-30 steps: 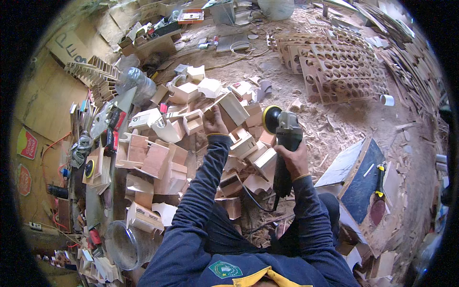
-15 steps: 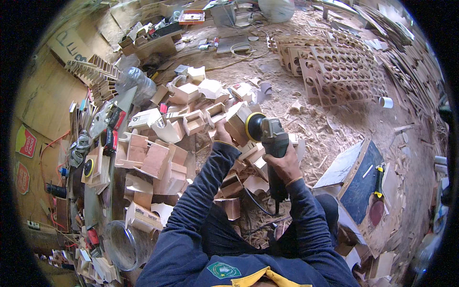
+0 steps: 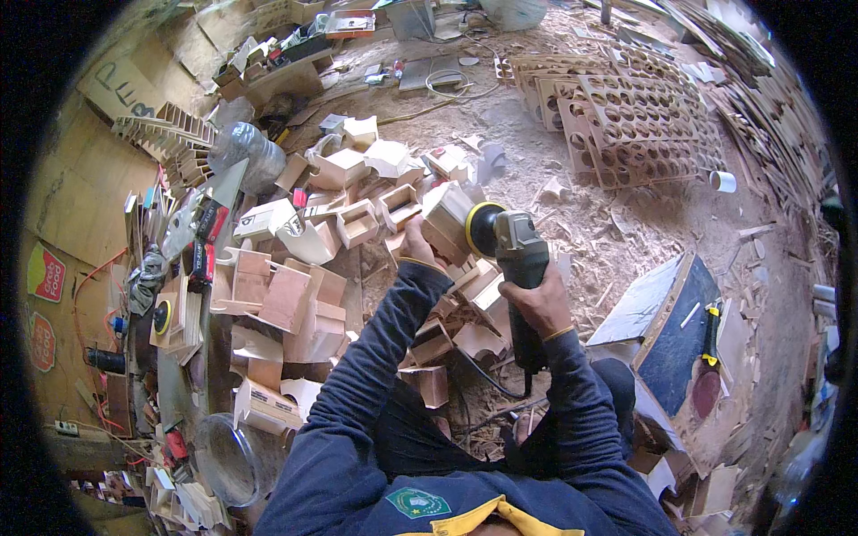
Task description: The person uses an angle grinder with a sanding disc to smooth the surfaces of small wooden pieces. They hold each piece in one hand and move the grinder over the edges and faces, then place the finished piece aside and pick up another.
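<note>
A small wooden box (image 3: 450,213) is gripped at its left side by my left hand (image 3: 416,243), whose fingers are partly hidden. My right hand (image 3: 542,299) is wrapped round the body of an angle grinder (image 3: 520,248). The grinder carries a round pad with a yellow rim (image 3: 483,230), which stands against or very close to the box's right side; contact is hard to tell. From the tool's rear a dark cord (image 3: 487,382) curves down between my legs. More wooden boxes (image 3: 358,223) lie heaped to the left of my left hand.
Panels with rows of round holes (image 3: 636,125) lean in a stack at the far right. A blue-faced board (image 3: 677,335) stands at my right, with a yellow-and-black tool (image 3: 710,338) on it. Wood shavings cover the floor. A clear plastic jar (image 3: 234,457) sits at lower left.
The grinder and my right hand have shifted slightly right, and the pad now shows turned more to the left. My left hand still holds the box.
</note>
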`<state>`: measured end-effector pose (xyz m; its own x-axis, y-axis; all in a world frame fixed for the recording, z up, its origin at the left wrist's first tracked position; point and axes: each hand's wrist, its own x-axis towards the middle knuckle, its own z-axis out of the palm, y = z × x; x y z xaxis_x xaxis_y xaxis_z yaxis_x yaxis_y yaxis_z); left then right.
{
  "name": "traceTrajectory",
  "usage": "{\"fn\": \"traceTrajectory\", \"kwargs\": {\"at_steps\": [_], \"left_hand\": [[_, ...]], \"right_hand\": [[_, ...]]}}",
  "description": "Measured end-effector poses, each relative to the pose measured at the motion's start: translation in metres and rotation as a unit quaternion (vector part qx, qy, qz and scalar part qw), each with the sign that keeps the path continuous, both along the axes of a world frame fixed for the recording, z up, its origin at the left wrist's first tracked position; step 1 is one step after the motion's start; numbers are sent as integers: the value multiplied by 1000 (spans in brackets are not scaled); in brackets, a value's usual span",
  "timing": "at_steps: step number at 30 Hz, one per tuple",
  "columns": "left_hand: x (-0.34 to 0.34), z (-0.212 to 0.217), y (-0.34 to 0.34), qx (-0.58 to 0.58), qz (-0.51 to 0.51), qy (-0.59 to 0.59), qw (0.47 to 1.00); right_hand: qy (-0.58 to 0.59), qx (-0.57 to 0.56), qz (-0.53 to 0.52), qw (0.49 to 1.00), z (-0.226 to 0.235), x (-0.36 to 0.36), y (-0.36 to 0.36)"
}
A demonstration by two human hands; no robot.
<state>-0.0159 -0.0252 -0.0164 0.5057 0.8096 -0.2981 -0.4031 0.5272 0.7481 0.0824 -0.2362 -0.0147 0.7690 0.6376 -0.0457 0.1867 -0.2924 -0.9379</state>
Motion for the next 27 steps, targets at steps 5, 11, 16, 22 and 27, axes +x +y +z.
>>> {"fn": "traceTrajectory", "kwargs": {"at_steps": [5, 11, 16, 22, 27], "left_hand": [[-5, 20, 18, -60, 49, -5, 997], [-13, 6, 36, -84, 24, -13, 996], [-8, -22, 41, 40, -16, 61, 997], [-12, -22, 16, 258, -11, 338, 905], [-14, -8, 13, 261, -57, 362, 893]], "right_hand": [[-13, -37, -13, 999, -11, 8, -2], [26, 131, -37, 990, -12, 5, 2], [3, 51, 6, 999, -4, 2, 6], [-7, 56, 6, 998, -8, -5, 13], [-10, 38, -33, 999, -12, 12, 6]]}}
